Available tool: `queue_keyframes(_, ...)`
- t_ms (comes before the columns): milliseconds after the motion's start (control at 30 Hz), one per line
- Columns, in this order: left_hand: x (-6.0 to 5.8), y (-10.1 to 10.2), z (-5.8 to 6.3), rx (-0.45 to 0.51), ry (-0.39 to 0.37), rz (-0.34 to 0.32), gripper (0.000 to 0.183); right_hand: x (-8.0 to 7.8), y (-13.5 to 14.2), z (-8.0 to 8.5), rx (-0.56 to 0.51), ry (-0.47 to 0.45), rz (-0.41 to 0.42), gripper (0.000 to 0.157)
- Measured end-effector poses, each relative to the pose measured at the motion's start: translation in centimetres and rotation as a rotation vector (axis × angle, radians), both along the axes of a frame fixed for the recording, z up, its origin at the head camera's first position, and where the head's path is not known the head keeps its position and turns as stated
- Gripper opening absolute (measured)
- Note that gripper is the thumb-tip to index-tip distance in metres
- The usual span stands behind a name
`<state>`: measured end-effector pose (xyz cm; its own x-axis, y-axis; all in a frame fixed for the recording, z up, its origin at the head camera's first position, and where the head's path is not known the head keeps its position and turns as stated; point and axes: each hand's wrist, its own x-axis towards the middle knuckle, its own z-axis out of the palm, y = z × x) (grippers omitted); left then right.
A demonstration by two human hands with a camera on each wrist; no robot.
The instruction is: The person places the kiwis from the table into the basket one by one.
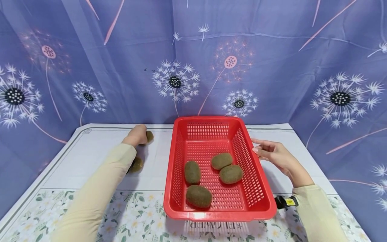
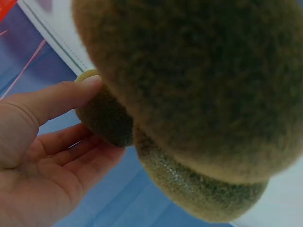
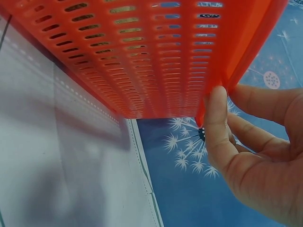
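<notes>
Kiwifruit [image 1: 150, 136] sits pinched in the left hand [image 1: 137, 135], left of the red basket [image 1: 220, 216] whose rim the right hand [image 1: 276, 155] pinches.

Cloth [image 1: 127, 74], blue, creased, dandelion-printed: hung, as I see it, from 9 through 12 to 3 o'clock. Tablecloth [image 1: 87, 154], white, green-lined towards 12. Floral panel [image 1: 139, 208], leaves green: 6 o'clock.

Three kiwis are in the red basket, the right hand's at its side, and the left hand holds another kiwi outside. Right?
The count is off: the head view shows four kiwis in the red basket. The right hand is at its side, and the left hand holds another kiwi outside.
</notes>
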<state>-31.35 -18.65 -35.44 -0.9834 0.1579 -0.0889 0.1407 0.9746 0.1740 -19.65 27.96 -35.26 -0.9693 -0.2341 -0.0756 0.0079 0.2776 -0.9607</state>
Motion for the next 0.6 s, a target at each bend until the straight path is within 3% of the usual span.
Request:
queue_keyframes(200,-0.3,0.1,-0.5,-0.086,-0.002,-0.004,0.022,-0.1,-0.1,-0.1,-0.005,0.004,0.005,0.056)
queue_keyframes(600,-0.7,-0.4,-1.1,-0.074,0.056,0.010,0.030,-0.1,0.0,0.0,-0.015,0.010,0.001,0.055)
